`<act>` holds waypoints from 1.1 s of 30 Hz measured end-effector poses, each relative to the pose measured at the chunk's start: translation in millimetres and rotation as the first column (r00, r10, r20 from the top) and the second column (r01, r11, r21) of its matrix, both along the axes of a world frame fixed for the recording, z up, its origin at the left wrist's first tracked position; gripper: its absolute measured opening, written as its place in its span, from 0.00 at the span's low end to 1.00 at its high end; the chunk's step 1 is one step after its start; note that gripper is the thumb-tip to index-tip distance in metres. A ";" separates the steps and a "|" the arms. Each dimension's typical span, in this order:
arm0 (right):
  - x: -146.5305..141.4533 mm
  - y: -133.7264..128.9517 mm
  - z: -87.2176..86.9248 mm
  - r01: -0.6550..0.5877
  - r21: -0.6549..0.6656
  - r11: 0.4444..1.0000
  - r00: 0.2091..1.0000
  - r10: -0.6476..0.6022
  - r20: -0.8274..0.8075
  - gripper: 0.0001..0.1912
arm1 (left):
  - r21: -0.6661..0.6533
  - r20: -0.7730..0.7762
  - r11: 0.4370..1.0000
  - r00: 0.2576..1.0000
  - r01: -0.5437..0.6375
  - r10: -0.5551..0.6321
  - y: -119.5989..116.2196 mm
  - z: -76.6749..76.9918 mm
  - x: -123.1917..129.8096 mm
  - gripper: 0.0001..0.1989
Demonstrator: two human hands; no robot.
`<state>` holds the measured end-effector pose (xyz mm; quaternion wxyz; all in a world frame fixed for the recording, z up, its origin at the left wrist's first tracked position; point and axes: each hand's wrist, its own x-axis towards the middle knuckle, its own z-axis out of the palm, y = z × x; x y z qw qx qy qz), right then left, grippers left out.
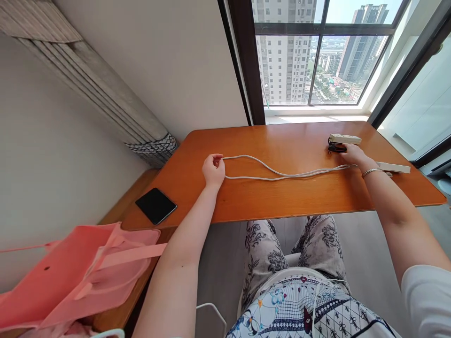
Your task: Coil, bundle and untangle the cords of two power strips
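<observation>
A long white cable (257, 178) lies doubled across the wooden table, its two strands spread apart at the left and running close together toward the right. My left hand (213, 170) is closed around the looped left end of it. Over at the right, my right hand (354, 156) reaches to a bundled black cable (336, 147), fingertips closed at its edge; the exact grip is partly hidden. Just behind that bundle sits a white power strip (345, 139). A second white strip (394, 167) lies beside my right wrist, partly covered by it.
The wooden table (299, 202) stands against a window (319, 65). A black phone or tablet (155, 205) rests near its left edge. Pink bags (84, 267) occupy a lower wooden surface at the left. A tied curtain (116, 108) hangs beside the wall.
</observation>
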<state>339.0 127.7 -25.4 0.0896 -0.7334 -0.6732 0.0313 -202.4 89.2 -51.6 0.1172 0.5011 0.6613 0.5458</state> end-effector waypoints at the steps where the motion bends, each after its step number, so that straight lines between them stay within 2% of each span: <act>1: -8.9 4.1 -4.5 0.032 -0.022 0.999 0.999 -0.031 0.036 0.29 | 0.023 -0.019 0.999 0.999 0.049 -0.048 -2.1 -1.2 8.6 0.06; 4: -30.6 10.0 -10.0 0.096 -0.066 0.993 0.991 -0.089 0.101 0.27 | 0.047 -0.069 0.978 0.977 0.205 -0.201 -10.0 -3.6 29.1 0.06; 7: -47.8 8.3 -6.2 0.042 -0.048 0.998 0.997 -0.038 0.072 0.20 | 0.035 -0.089 0.949 0.946 0.314 -0.310 -17.7 -4.3 43.4 0.06; 9: -58.7 4.2 -1.4 -0.022 -0.004 1.000 1.000 0.022 -0.002 0.17 | 0.023 -0.083 0.924 0.922 0.382 -0.379 -20.9 -4.5 52.7 0.07; 11: -70.5 -1.7 3.3 -0.069 0.096 0.993 0.983 0.084 -0.166 0.14 | 0.017 -0.069 0.893 0.892 0.450 -0.448 -22.4 -4.4 64.3 0.07; 13: -84.1 -9.0 6.9 -0.085 0.197 0.977 0.893 0.162 -0.419 0.12 | 0.011 -0.052 0.855 0.855 0.518 -0.517 -23.1 -3.7 78.7 0.08; 16: -107.5 -21.8 10.4 -0.105 0.220 0.970 0.635 0.236 -0.735 0.13 | -0.033 -0.047 0.782 0.781 0.622 -0.623 -25.2 -1.4 103.7 0.10; 19: -131.4 -35.1 12.7 -0.161 0.202 0.966 0.447 0.254 -0.858 0.15 | -0.103 -0.042 0.698 0.698 0.709 -0.715 -28.3 0.4 130.0 0.17; 22: -151.2 -46.5 14.6 -0.281 0.234 0.931 0.373 0.330 -0.867 0.17 | -0.129 -0.044 0.641 0.641 0.757 -0.766 -26.6 -0.6 154.9 0.31; 24: -160.0 -50.7 15.6 -0.420 0.266 0.867 0.368 0.431 -0.824 0.21 | -0.104 -0.033 0.642 0.642 0.760 -0.766 -20.7 -2.5 168.5 0.34; 26: -163.8 -50.1 15.6 -0.532 0.290 0.795 0.389 0.534 -0.751 0.23 | -0.073 -0.008 0.661 0.662 0.747 -0.749 -12.6 -4.7 178.2 0.23; 27: -163.6 -47.7 15.1 -0.549 0.301 0.780 0.420 0.569 -0.708 0.24 | -0.063 0.008 0.675 0.676 0.736 -0.737 -8.6 -5.6 181.3 0.17; 29: -159.0 -39.0 12.5 -0.502 0.322 0.802 0.543 0.583 -0.605 0.23 | -0.051 0.057 0.705 0.707 0.707 -0.705 -2.3 -7.3 184.5 0.09; 31: -151.1 -27.5 7.6 -0.455 0.326 0.829 0.701 0.559 -0.443 0.24 | -0.031 0.150 0.727 0.722 0.686 -0.675 0.8 -8.6 185.4 0.06; 33: -143.7 -16.4 1.2 -0.482 0.283 0.829 0.805 0.547 -0.231 0.27 | -0.002 0.269 0.732 0.705 0.682 -0.656 1.6 -9.4 185.5 0.05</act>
